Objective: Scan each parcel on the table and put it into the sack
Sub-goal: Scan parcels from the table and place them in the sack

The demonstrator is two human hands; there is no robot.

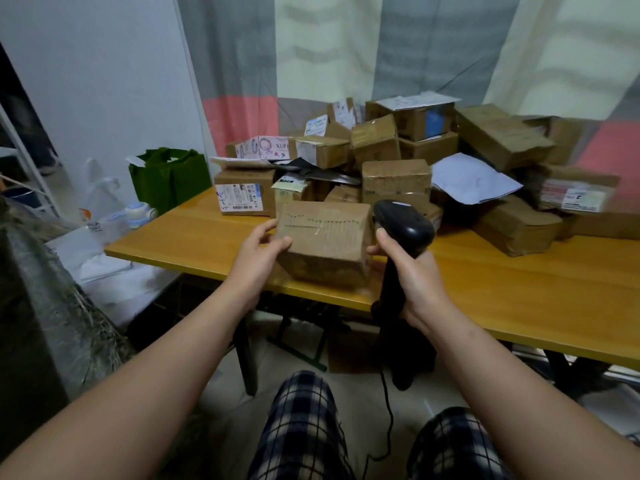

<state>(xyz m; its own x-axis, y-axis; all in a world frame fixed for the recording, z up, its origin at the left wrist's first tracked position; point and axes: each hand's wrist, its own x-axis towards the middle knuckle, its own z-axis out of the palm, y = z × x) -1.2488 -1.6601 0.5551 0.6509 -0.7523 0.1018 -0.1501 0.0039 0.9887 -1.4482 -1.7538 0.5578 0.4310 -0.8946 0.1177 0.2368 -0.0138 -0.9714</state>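
Status: judged early. The left hand grips a box at the near edge of the table. The right hand is closed round the scanner, just beside the box. Behind the box on the table, a large pile awaits scanning.

The wooden table is carrying a heap of boxes along its far side, while one box is sitting apart near its front edge.
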